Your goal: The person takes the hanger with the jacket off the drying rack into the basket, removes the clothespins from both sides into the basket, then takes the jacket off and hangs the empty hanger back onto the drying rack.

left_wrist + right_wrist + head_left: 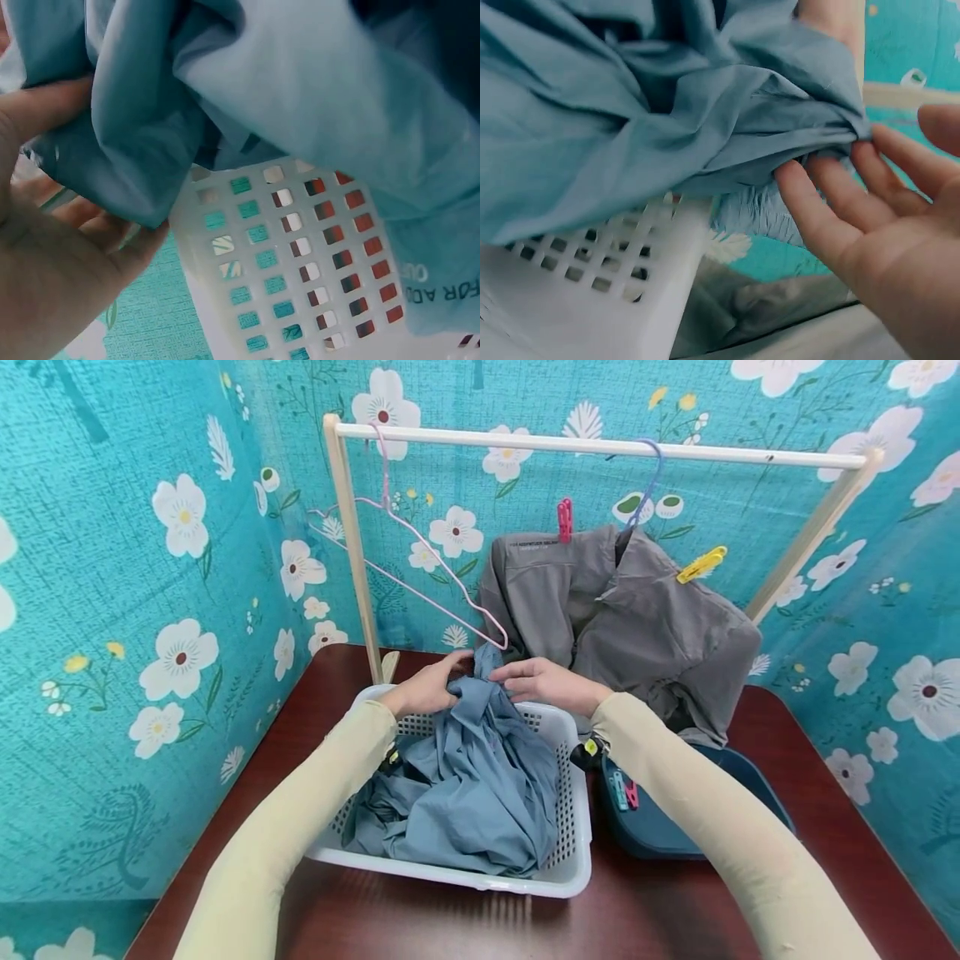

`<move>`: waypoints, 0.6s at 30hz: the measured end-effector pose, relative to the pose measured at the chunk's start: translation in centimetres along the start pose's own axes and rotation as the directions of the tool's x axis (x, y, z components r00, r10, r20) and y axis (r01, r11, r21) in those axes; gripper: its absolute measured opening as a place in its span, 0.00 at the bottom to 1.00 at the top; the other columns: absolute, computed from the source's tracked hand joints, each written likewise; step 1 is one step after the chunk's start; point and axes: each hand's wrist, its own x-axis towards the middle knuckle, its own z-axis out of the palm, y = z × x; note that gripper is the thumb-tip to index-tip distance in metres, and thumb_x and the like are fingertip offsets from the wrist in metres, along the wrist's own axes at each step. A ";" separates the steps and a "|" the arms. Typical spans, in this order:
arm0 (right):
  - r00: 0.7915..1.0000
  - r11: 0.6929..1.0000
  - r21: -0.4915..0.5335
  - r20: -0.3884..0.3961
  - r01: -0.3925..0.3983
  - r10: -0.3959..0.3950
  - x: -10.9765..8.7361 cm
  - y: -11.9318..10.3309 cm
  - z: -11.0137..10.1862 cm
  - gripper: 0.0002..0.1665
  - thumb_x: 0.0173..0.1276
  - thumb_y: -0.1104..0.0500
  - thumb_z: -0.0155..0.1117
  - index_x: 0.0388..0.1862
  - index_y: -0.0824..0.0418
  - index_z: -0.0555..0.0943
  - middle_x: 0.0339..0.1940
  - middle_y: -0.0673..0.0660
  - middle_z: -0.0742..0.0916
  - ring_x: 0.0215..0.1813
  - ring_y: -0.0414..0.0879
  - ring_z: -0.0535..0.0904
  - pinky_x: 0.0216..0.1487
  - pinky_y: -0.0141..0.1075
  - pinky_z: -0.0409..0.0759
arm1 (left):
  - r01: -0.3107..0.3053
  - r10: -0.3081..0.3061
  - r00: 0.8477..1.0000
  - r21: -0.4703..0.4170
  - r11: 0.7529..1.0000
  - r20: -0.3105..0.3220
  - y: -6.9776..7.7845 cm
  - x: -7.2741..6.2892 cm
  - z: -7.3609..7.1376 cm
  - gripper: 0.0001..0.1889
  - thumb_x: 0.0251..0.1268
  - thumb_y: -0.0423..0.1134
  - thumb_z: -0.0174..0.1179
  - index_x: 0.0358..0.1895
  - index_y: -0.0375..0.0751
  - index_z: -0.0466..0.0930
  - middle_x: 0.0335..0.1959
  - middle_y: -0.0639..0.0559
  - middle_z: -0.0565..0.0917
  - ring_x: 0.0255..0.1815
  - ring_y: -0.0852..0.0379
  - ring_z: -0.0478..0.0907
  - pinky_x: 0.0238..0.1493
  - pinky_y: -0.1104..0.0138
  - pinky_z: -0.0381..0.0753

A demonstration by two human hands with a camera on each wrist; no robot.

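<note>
A crumpled blue-grey garment (487, 810) fills much of a white perforated basket (576, 839), and its upper end is raised above the back rim. My left hand (431, 687) grips a fold of that raised cloth, thumb on one side and fingers behind it in the left wrist view. Opposite, my right hand (551, 683) touches the cloth with extended fingertips, the thumb standing apart in the right wrist view. Gathered, ruffled fabric (757, 216) shows below those fingers. Printed letters (442, 292) appear on the garment. Just above both hands hangs the lower corner of a bare pink hanger (386, 489).
A rack's white rod (487, 438) spans the back. From it a blue hanger (658, 460) carries a grey shirt (667, 627) with red (565, 521) and yellow (702, 565) clothespins. At right, a dark blue tub (652, 845) holds clothespins (618, 790) on the brown table (405, 914).
</note>
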 end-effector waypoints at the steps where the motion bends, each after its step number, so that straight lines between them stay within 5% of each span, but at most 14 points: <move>1: 1.000 1.000 -0.011 0.017 0.015 -0.015 -0.3 -0.2 0.2 0.25 0.76 0.61 0.46 0.68 0.68 0.65 0.70 0.63 0.66 0.70 0.56 0.61 0.66 0.48 0.62 | -0.015 0.015 1.000 -0.025 1.000 -0.006 0.0 -0.1 -0.1 0.45 0.58 0.21 0.54 0.76 0.55 0.44 0.72 0.44 0.58 0.65 0.48 0.64 0.47 0.56 0.69; 5: 0.996 0.996 -0.073 0.075 0.051 -0.045 -1.1 -0.4 1.1 0.24 0.75 0.58 0.49 0.67 0.65 0.68 0.68 0.60 0.70 0.69 0.52 0.63 0.65 0.46 0.62 | -0.117 0.117 0.993 -0.024 0.993 0.004 0.1 -0.5 -0.3 0.44 0.54 0.17 0.51 0.74 0.53 0.54 0.70 0.48 0.60 0.65 0.50 0.64 0.49 0.58 0.69; 10: 0.992 0.979 -0.194 0.118 0.060 -0.037 -1.7 -0.1 1.9 0.24 0.73 0.57 0.54 0.65 0.63 0.71 0.63 0.57 0.75 0.65 0.50 0.69 0.63 0.43 0.66 | -0.217 0.217 0.976 0.188 0.958 0.022 0.8 -1.8 -0.4 0.19 0.57 0.22 0.53 0.50 0.44 0.81 0.50 0.47 0.76 0.47 0.52 0.72 0.47 0.61 0.70; 14: 0.982 0.939 -0.340 0.190 0.058 0.008 -2.2 -0.2 2.7 0.29 0.71 0.53 0.58 0.67 0.61 0.69 0.64 0.56 0.74 0.65 0.50 0.69 0.62 0.45 0.67 | -0.216 0.202 0.976 0.316 0.924 0.077 1.5 -3.3 -0.4 0.15 0.55 0.23 0.53 0.41 0.41 0.82 0.39 0.48 0.77 0.34 0.52 0.68 0.37 0.62 0.65; 18: 0.956 0.859 -0.509 0.273 0.053 0.102 -2.7 -0.6 3.9 0.37 0.67 0.47 0.61 0.71 0.60 0.64 0.69 0.55 0.69 0.69 0.51 0.63 0.65 0.46 0.62 | -0.192 0.110 0.964 0.349 0.917 0.241 2.0 -4.5 -0.1 0.13 0.56 0.22 0.53 0.40 0.41 0.80 0.32 0.51 0.75 0.30 0.56 0.65 0.34 0.64 0.63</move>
